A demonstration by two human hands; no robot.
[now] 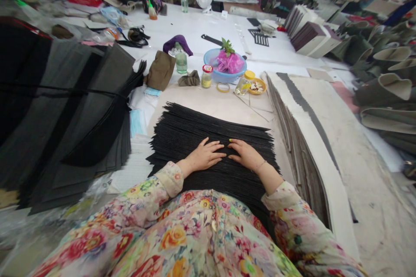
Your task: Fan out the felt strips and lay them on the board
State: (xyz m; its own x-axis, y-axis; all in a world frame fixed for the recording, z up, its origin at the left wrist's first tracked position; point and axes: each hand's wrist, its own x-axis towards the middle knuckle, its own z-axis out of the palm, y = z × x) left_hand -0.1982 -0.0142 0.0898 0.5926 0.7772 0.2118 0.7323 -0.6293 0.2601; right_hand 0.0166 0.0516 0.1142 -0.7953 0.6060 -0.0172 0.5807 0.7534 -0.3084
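Note:
A fanned-out stack of black sheets lies on the table right in front of me. My left hand rests flat on it with the fingers stretched out to the right. My right hand lies flat beside it, fingers pointing left, the fingertips of both hands nearly meeting. Neither hand holds anything. My flowered sleeves and shirt fill the bottom of the view.
A large pile of dark grey sheets sits at the left. A long fanned stack of white-and-grey boards runs along the right. Behind the black stack stand a blue bowl, a small jar, a green bottle and a brown pouch.

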